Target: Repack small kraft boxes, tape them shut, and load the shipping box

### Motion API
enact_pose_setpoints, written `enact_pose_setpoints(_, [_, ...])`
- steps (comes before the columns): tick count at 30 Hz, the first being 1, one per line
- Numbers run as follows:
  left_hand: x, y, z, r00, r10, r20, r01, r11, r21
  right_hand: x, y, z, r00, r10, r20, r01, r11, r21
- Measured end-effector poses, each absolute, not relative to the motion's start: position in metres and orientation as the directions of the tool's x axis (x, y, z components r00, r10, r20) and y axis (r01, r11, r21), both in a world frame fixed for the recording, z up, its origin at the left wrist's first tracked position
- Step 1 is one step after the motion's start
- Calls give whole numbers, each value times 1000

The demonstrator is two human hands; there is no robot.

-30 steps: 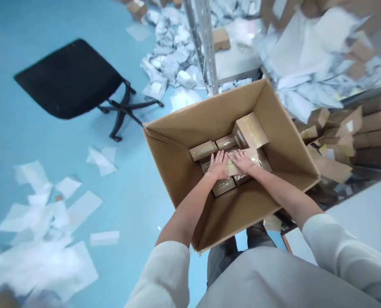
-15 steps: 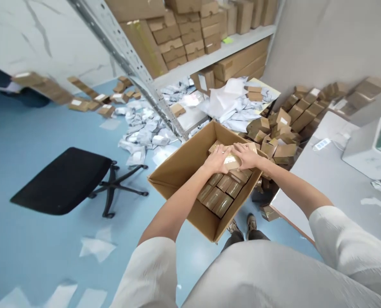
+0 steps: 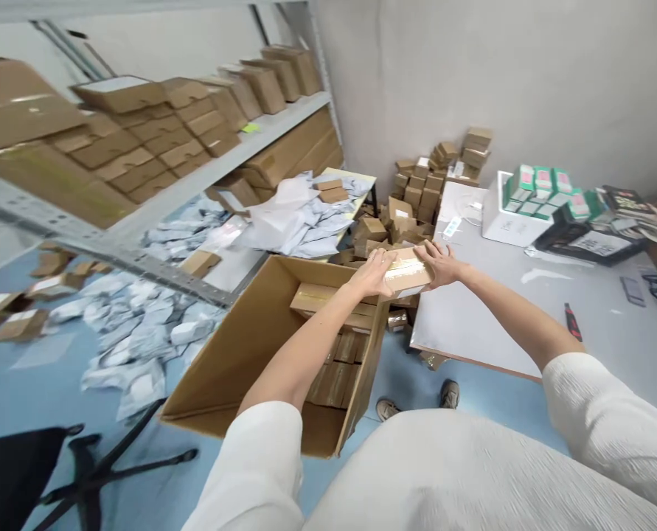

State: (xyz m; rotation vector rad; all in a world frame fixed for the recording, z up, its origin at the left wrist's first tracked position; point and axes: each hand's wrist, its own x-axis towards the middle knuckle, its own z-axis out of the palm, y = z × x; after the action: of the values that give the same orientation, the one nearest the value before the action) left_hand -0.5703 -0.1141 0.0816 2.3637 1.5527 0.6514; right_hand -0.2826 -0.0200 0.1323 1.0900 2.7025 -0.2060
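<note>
Between my two hands is a small taped cardboard box [image 3: 407,271], raised beside the right rim of a big carton. My left hand [image 3: 377,273] grips its left end, and my right hand [image 3: 437,263] grips the right end. The open large carton [image 3: 231,335] stands below and to the left, under my left forearm. Inside it, small brown boxes [image 3: 336,376] lie in rows along the right side, and a longer box [image 3: 313,298] rests near the far wall. My left forearm hides part of the carton's contents.
On the right a grey table [image 3: 483,310] carries a white bin [image 3: 510,221] of green boxes, a black box [image 3: 588,236] and a red-black tool [image 3: 572,322]. Small boxes [image 3: 416,193] are heaped by the wall. A metal shelf [image 3: 223,158] and a black chair [image 3: 18,472] stand left.
Both hands have lifted the small box from inside the large carton and carried it past the right rim. My view has turned right, bringing more of the table into sight.
</note>
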Motion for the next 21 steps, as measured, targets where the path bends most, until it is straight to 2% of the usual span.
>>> enact_pose_setpoints(3, [-504, -90, 71, 458, 866, 202, 774, -500, 389, -211, -25, 129, -645, 708, -287, 747, 664, -43])
enact_pose_setpoints(8, [-396, -66, 52, 552, 828, 100, 756, -548, 358, -101, -30, 110, -589, 761, -273, 793, 610, -11])
enact_pose_setpoints(14, [-290, -36, 31, 606, 796, -12, 760, -574, 306, 5, -24, 80, -566, 794, -224, 815, 579, -10])
enact_pose_setpoints(21, [-207, -5, 16, 635, 769, -81, 756, -596, 270, 88, -15, 56, -499, 844, -195, 863, 505, -23])
